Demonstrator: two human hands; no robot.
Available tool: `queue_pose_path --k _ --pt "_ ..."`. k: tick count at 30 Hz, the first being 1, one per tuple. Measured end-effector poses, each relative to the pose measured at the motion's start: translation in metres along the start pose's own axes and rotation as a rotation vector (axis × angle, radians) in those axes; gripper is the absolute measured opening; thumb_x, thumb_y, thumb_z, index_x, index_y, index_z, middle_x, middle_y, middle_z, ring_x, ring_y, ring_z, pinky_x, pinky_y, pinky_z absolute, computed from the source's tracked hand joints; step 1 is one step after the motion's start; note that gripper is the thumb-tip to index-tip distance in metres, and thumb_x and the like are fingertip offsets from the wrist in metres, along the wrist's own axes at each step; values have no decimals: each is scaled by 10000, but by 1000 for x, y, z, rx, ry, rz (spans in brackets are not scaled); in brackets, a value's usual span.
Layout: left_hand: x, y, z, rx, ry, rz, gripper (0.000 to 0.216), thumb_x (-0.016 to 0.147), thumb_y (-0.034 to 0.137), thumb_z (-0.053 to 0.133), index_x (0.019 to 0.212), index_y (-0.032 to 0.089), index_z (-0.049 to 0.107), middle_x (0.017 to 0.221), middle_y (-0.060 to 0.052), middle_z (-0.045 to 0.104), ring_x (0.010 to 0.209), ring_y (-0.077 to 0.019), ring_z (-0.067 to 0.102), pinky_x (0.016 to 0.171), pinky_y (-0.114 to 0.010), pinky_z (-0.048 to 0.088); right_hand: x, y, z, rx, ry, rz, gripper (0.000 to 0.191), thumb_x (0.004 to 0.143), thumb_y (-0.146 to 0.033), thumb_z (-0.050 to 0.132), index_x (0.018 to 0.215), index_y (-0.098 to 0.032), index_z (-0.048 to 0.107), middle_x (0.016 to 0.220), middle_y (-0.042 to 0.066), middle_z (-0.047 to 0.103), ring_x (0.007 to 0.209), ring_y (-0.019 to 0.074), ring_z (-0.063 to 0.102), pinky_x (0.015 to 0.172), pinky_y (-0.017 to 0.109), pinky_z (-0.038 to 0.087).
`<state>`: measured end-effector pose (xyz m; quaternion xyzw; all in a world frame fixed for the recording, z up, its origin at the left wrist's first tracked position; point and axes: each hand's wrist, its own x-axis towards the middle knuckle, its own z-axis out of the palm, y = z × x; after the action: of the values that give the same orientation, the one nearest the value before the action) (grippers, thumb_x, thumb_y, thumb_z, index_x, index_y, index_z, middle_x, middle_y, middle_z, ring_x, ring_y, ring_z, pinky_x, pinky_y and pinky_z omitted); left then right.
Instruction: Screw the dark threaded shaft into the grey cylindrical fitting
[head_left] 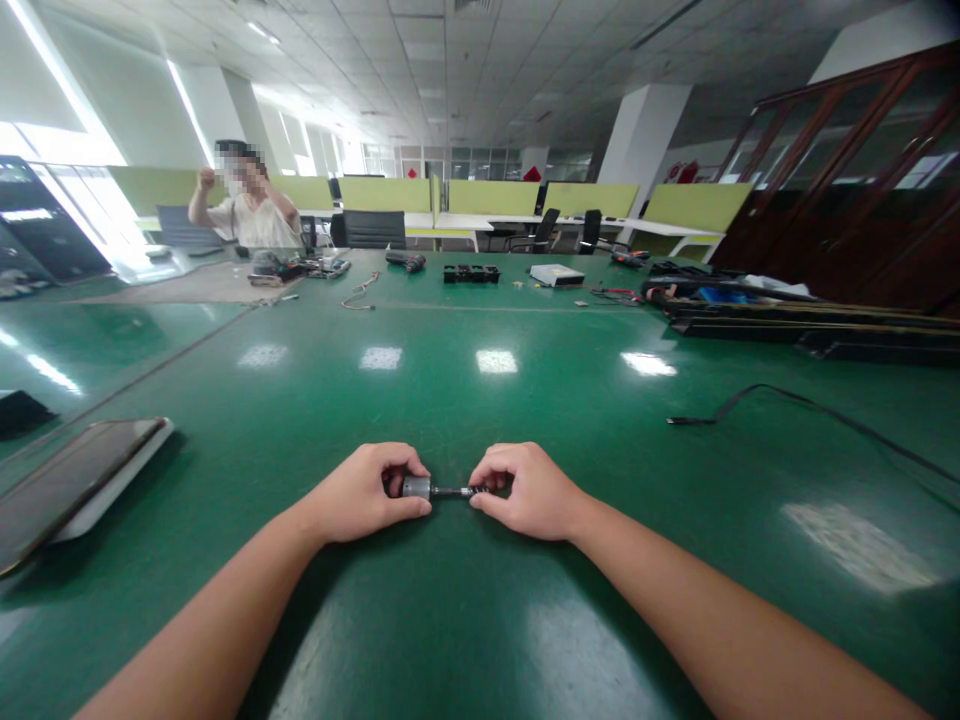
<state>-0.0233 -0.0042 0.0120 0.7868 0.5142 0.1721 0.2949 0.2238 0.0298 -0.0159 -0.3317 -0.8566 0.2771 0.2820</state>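
Observation:
A short grey metal cylinder (417,487) with a thin dark rod (448,491) coming out of its right side lies across the middle of the view, just over the green table. My left hand (369,492) is closed around the cylinder, thumb below and fingers above. At the other end, my right hand (526,490) pinches the rod's tip, where a dark, spiral-looking part (478,490) shows between thumb and fingers. Cylinder and rod are in line and look joined; whether they are one piece I cannot tell.
The green table (480,410) is glossy. At left lies a phone-like slab (82,475); a black cable (750,390) runs in from the right. Farther back are a metal box (556,275), a black holder (471,273) and dark panels (817,325). Another person (251,215) is at the far left.

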Motion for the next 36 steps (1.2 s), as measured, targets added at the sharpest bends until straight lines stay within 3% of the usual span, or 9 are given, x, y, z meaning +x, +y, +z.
queue_pose_path --k 5,11,20,27,36 --pt "1 1 2 -17 -5 16 263 769 370 729 932 167 690 755 10 594 660 -143 536 605 -232 391 -1 0 1 46 -27 -25 92 730 -160 739 822 -169 736 720 9 643 646 130 584 621 246 455" --pt "1 5 4 7 3 34 266 771 378 726 939 174 692 752 12 597 654 -139 527 597 -227 378 -2 -3 3 106 -53 -52 286 730 -82 703 996 -185 708 848 18 690 741 141 623 737 269 494" --pt "0 6 5 34 4 42 318 726 379 777 971 190 701 777 16 613 666 -143 535 599 -233 377 0 -9 3 45 -82 -74 179 743 -117 720 908 -186 720 805 20 676 744 155 612 727 281 471" --pt "0 8 4 5 -3 55 261 833 389 662 988 185 711 766 9 602 669 -145 529 607 -241 381 0 -7 3 56 -90 -95 191 749 -106 721 927 -177 731 819 23 682 751 150 608 728 272 471" --pt "1 7 6 17 1 25 272 739 325 745 973 191 710 780 12 628 662 -140 534 599 -230 382 1 -4 4 27 -66 -79 156 779 -123 688 913 -190 730 812 24 685 749 153 610 720 271 470"
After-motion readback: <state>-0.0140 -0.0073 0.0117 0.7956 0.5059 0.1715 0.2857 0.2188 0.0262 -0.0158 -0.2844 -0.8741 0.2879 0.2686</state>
